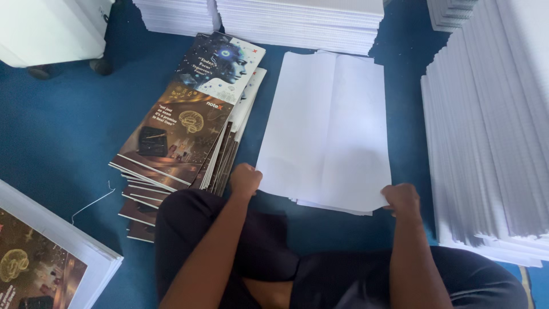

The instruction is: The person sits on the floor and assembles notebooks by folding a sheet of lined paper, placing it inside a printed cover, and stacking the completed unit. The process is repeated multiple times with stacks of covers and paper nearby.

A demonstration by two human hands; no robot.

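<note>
Hands: my left hand [245,179] and right hand [402,198] both pinched shut on the white sheets [326,131]
Floor: blue carpet [57,131]
Beside: printed covers [183,134] fanned out, left of the sheets

Open blue floor [63,131] lies to the left, wide enough for an arm. A slumped pile of printed covers [183,134] crowds the white sheets [329,126], leaving only a thin gap. Tall paper stacks on the right [492,131] and behind [300,20] wall things in, seemingly close.
</note>
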